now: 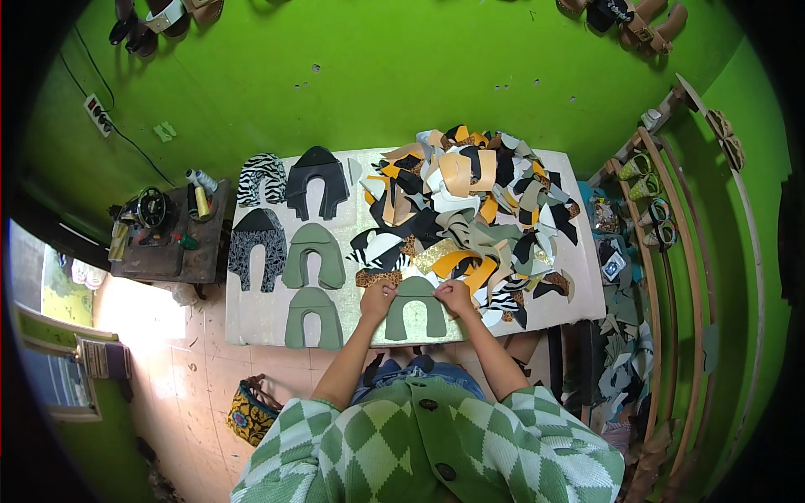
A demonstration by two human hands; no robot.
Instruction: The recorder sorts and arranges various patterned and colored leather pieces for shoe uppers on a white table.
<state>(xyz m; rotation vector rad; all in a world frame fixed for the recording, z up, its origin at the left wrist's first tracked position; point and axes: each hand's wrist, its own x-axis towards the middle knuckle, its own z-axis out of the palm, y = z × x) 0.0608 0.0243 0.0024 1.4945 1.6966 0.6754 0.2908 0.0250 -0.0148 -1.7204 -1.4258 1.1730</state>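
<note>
At the table's near edge lies an olive-green, arch-shaped shoe upper piece [414, 297] with a rounded section across its top. My left hand [379, 298] pinches its upper left corner, fingers closed. On the upper right corner, the fingers of my right hand [454, 296] are closed in the same way. To the left lie similar arches: a near green one [314, 298], another green one [312, 235] behind it, a grey-and-black patterned one [258, 222], a black one [318, 168] and a zebra-striped one [262, 178]. A leopard-print scrap [377, 277] sits just beyond my left hand.
A large heap of cut leather pieces [470, 172] covers the right of the pale table [579, 302]. A sewing machine [153, 210] stands on a bench at left. Wooden racks [661, 277] with sandals rise at right. A patterned bag [251, 411] rests on the floor.
</note>
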